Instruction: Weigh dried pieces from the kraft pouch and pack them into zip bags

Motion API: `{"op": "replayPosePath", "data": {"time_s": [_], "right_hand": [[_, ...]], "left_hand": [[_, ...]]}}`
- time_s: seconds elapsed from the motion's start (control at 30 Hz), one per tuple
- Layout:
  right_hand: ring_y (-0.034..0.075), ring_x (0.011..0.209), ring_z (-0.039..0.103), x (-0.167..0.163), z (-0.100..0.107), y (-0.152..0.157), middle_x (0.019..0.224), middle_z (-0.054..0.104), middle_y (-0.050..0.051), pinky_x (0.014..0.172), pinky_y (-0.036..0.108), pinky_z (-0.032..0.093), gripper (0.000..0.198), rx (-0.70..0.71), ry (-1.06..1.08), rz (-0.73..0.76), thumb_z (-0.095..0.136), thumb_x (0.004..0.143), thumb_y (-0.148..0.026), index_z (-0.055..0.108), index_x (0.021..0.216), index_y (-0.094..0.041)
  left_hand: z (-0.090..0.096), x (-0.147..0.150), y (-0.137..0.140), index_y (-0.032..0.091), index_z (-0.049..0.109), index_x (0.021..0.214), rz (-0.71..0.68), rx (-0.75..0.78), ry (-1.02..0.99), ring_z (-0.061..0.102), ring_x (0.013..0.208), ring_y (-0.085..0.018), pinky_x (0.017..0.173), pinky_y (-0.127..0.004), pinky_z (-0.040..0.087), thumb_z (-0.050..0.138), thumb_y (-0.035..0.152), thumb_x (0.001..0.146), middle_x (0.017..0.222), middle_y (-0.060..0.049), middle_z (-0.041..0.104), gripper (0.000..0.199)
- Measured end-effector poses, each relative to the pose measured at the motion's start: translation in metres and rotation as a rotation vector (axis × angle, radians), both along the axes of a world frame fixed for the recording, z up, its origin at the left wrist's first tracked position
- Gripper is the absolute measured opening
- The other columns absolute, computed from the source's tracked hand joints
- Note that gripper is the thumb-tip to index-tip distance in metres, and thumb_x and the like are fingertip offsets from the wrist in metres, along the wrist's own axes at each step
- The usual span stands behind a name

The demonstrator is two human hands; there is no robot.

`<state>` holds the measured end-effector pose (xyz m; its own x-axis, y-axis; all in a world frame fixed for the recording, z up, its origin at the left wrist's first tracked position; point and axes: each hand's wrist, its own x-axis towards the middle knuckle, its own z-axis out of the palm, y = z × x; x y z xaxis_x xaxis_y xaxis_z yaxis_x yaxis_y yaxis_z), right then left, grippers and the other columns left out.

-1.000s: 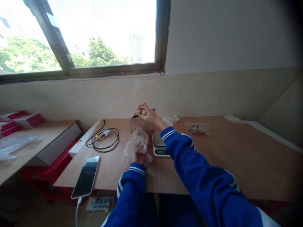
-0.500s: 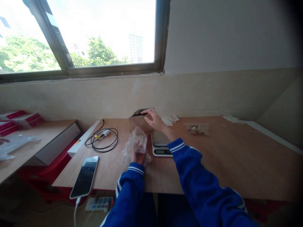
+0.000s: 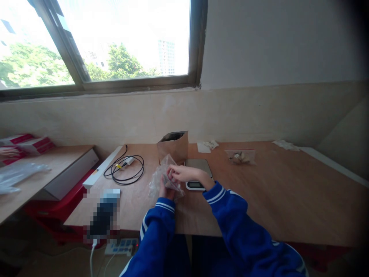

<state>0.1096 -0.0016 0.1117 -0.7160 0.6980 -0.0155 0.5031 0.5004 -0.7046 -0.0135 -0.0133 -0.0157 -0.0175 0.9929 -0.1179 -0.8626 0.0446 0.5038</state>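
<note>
While the left hand (image 3: 165,189) grips the clear plastic bag (image 3: 163,176) from below, holding it upright just above the bench (image 3: 288,192), the right hand (image 3: 180,173) has its fingertips at the bag's mouth, pinched together on the film or on something small inside; which of the two cannot be told. The bag sits near the front of the bench, just left of the digital scale (image 3: 197,173), whose platform carries nothing. Behind both stands the open brown paper bag (image 3: 173,146), upright, mouth facing up.

Judged from this layout, portioning from the paper bag into the clear bag is under way and not finished: the clear bag looks only lightly filled, it is unsealed, and it has not been set on the scale. One filled clear pouch (image 3: 240,157) already lies far right of the scale, well apart from the hands.

Compared with the frame half a second earlier, the right hand has left the rim of the paper bag and come back to the clear bag's opening; one second earlier it was raised over the paper bag with pale pieces in its fingers. The left hand and the clear bag have stayed in place.
</note>
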Motion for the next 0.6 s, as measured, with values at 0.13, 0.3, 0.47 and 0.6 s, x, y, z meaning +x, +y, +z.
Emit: {"op": "replayPosePath", "data": {"time_s": [0.13,0.3,0.47,0.6], "right_hand": [[0.015,0.076,0.057,-0.001,-0.009,0.002,0.093,0.060,0.003,0.062,0.023,0.045,0.036,0.065,-0.067,0.044,0.056,0.067,-0.003,0.056,0.100,-0.018],[0.019,0.084,0.056,-0.006,-0.018,0.001,0.108,0.053,0.010,0.070,0.026,0.047,0.051,0.145,-0.165,0.008,0.071,0.062,-0.010,0.055,0.110,-0.014],[0.020,0.085,0.055,-0.004,-0.019,0.004,0.101,0.054,0.007,0.073,0.028,0.046,0.042,0.155,-0.109,0.004,0.074,0.064,-0.014,0.060,0.104,-0.015],[0.017,0.083,0.054,-0.001,-0.018,0.005,0.095,0.053,0.005,0.073,0.026,0.045,0.026,0.200,0.022,0.020,0.067,0.071,-0.015,0.058,0.096,-0.016]], "left_hand": [[0.003,0.000,0.000,0.018,0.061,0.117,0.022,-0.025,-0.018,0.067,0.085,-0.019,0.076,-0.029,0.054,0.040,0.039,0.093,0.094,-0.006,0.069,0.037],[0.002,-0.001,0.000,0.015,0.064,0.110,0.019,-0.070,0.001,0.067,0.081,-0.018,0.075,-0.029,0.055,0.044,0.036,0.092,0.089,-0.008,0.069,0.034],[0.001,0.001,0.002,0.015,0.065,0.104,0.026,-0.088,0.055,0.066,0.084,-0.018,0.073,-0.028,0.054,0.042,0.034,0.093,0.091,-0.008,0.068,0.032],[0.000,0.001,0.003,0.018,0.066,0.103,0.056,-0.043,0.064,0.066,0.086,-0.017,0.073,-0.025,0.054,0.045,0.030,0.091,0.093,-0.007,0.068,0.027]]}}
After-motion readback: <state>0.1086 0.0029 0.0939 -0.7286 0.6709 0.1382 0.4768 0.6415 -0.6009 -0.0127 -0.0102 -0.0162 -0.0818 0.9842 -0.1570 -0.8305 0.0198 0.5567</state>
